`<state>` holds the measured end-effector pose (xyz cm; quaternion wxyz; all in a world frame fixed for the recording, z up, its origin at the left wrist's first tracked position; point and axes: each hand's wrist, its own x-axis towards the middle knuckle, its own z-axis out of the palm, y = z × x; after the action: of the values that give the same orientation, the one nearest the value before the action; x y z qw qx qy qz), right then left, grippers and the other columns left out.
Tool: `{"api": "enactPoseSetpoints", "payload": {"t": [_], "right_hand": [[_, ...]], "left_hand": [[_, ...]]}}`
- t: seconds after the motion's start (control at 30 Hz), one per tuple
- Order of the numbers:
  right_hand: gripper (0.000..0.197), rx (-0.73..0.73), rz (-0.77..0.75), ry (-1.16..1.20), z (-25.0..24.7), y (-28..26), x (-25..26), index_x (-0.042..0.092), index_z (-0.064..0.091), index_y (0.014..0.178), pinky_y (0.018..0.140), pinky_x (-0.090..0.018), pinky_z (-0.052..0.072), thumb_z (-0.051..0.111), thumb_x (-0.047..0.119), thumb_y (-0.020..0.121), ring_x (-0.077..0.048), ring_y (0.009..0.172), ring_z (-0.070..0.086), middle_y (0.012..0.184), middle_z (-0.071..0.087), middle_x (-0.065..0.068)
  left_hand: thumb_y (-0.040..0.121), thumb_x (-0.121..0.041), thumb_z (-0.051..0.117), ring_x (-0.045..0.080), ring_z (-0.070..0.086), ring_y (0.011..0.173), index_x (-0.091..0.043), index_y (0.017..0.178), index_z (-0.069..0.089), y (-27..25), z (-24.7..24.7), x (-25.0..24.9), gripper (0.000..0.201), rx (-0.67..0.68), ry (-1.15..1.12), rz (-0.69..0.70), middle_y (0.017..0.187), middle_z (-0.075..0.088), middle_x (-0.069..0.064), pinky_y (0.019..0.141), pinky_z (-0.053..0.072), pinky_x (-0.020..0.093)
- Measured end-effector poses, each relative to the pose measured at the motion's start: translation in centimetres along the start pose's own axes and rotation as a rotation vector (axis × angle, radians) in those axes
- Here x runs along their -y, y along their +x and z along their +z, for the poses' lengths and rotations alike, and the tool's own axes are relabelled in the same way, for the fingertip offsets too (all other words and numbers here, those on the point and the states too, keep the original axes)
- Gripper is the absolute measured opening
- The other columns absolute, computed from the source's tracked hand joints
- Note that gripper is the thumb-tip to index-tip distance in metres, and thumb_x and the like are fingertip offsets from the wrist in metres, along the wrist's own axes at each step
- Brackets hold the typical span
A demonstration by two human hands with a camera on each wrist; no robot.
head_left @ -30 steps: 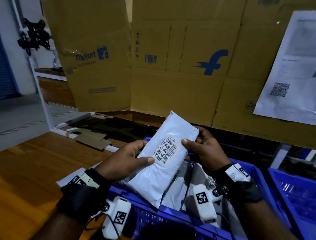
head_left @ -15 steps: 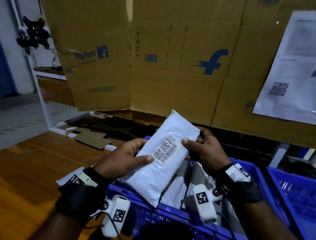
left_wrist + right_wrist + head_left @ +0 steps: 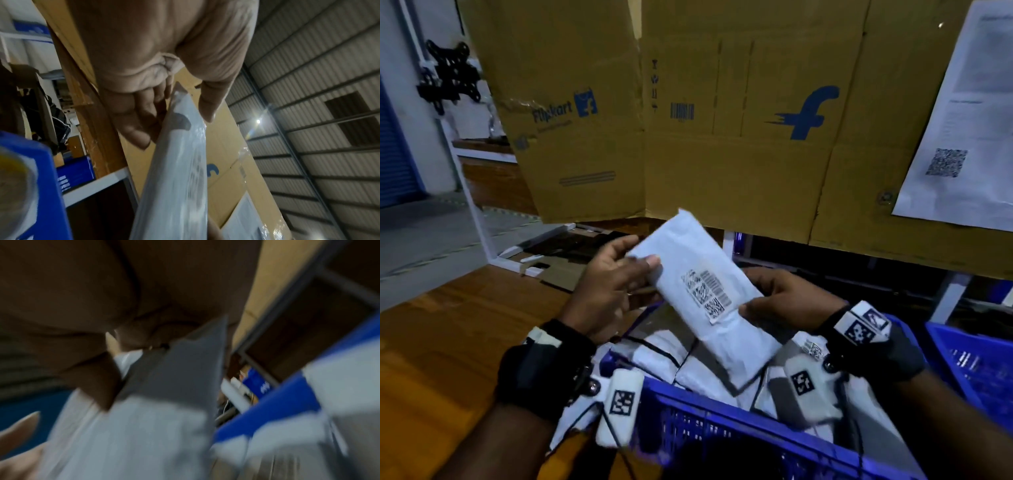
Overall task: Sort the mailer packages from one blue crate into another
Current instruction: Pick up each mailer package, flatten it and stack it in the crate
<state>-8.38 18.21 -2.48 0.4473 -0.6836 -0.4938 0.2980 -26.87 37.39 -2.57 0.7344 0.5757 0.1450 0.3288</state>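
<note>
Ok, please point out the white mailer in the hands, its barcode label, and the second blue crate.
white mailer (image 3: 690, 246), head view, bare upper face.
barcode label (image 3: 707, 296), head view, label middle.
second blue crate (image 3: 976, 363), head view, inner wall.

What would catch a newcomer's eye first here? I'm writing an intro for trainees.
First, the white mailer with its barcode label, held up between the left hand and right hand. Below it, a blue crate heaped with more packages; behind, big brown cardboard printed with a blue f.

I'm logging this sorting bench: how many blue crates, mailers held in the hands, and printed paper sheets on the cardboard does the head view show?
Blue crates: 2
Held mailer: 1
Paper sheet: 1
Total: 4
</note>
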Motion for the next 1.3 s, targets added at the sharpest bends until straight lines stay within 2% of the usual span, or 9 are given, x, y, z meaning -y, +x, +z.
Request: {"api": "enactPoseSetpoints", "payload": {"t": [0.1,0.27,0.53,0.67,0.77,0.93,1.07,1.2,1.3], "right_hand": [[0.046,0.126,0.070,-0.222,-1.6,0.4,1.4,0.021,0.066,0.123,0.061,-0.024,0.054,0.063,-0.007,0.086,-0.009,0.070,0.068,0.089,0.075,0.005],[0.063,-0.192,0.039,-0.385,-2.4,2.2,1.1,0.032,0.060,0.129,0.095,-0.035,0.053,0.086,0.022,0.072,-0.017,0.104,0.066,0.114,0.069,-0.001],[0.021,-0.313,0.162,0.250,-2.3,2.6,-3.4,0.008,0.068,0.110,0.079,-0.050,0.058,0.066,0.018,0.092,-0.032,0.087,0.069,0.105,0.071,-0.021],[0.015,-0.387,0.175,0.133,-4.8,2.8,-2.4,0.014,0.067,0.107,0.057,-0.035,0.056,0.066,0.017,0.092,-0.026,0.071,0.066,0.096,0.073,-0.017],[0.012,-0.520,0.103,0.051,-6.4,3.9,-2.0,0.010,0.068,0.094,0.068,-0.040,0.056,0.074,0.011,0.084,-0.023,0.069,0.065,0.084,0.072,-0.010],[0.022,-0.594,0.198,-0.296,-6.1,5.8,-3.4,0.016,0.057,0.079,0.050,-0.023,0.043,0.073,0.001,0.082,-0.017,0.057,0.054,0.068,0.060,-0.005],[0.042,-0.420,0.232,-0.357,-5.7,7.3,-6.3,0.018,0.069,0.057,0.070,-0.045,0.054,0.058,-0.011,0.085,-0.026,0.072,0.058,0.070,0.063,-0.013],[0.018,-0.334,0.393,-0.539,-5.3,8.0,-7.3,0.015,0.075,0.103,0.081,-0.024,0.046,0.064,0.016,0.088,-0.018,0.091,0.061,0.102,0.070,-0.006],[0.027,-0.264,0.419,-0.609,-4.9,8.1,-7.4,0.012,0.073,0.106,0.079,-0.022,0.044,0.067,0.031,0.088,-0.020,0.094,0.061,0.109,0.070,-0.008]], "left_hand": [[0.066,-0.017,0.086,0.020,0.070,0.082,-0.019,0.119,0.055,0.3,-1.5,-0.3,0.061,0.016,0.135,-0.011,0.101,0.075,0.004,0.067,0.055,0.037],[0.083,-0.001,0.067,0.029,0.069,0.090,-0.015,0.116,0.058,0.1,-1.6,1.4,0.037,0.010,0.197,-0.014,0.109,0.071,0.017,0.078,0.056,0.045],[0.093,0.003,0.057,0.035,0.069,0.094,-0.013,0.118,0.056,-1.2,-1.6,3.8,0.029,-0.112,0.129,-0.043,0.111,0.070,0.018,0.074,0.058,0.046],[0.091,0.000,0.063,0.023,0.068,0.069,-0.001,0.115,0.054,-2.2,0.2,4.8,0.026,-0.080,0.204,-0.097,0.100,0.070,0.023,0.047,0.052,0.027],[0.089,-0.008,0.068,0.035,0.067,0.072,0.005,0.108,0.053,-2.5,1.3,5.2,0.028,0.036,0.354,-0.185,0.094,0.070,0.027,0.054,0.059,0.037],[0.086,-0.010,0.073,0.041,0.069,0.068,0.008,0.098,0.047,-2.4,2.5,6.0,0.034,0.175,0.632,-0.249,0.078,0.064,0.029,0.058,0.058,0.045],[0.085,-0.012,0.074,0.028,0.070,0.064,-0.012,0.110,0.048,-2.2,3.3,7.3,0.036,0.253,0.883,-0.204,0.078,0.068,0.006,0.057,0.060,0.042],[0.084,-0.020,0.073,0.017,0.070,0.078,-0.023,0.127,0.050,-1.8,3.6,7.8,0.049,0.310,1.140,-0.118,0.096,0.071,0.000,0.063,0.054,0.023],[0.084,-0.023,0.071,0.018,0.068,0.089,-0.026,0.131,0.050,-1.5,3.5,8.0,0.051,0.328,1.227,-0.105,0.109,0.071,0.004,0.073,0.053,0.025]]}}
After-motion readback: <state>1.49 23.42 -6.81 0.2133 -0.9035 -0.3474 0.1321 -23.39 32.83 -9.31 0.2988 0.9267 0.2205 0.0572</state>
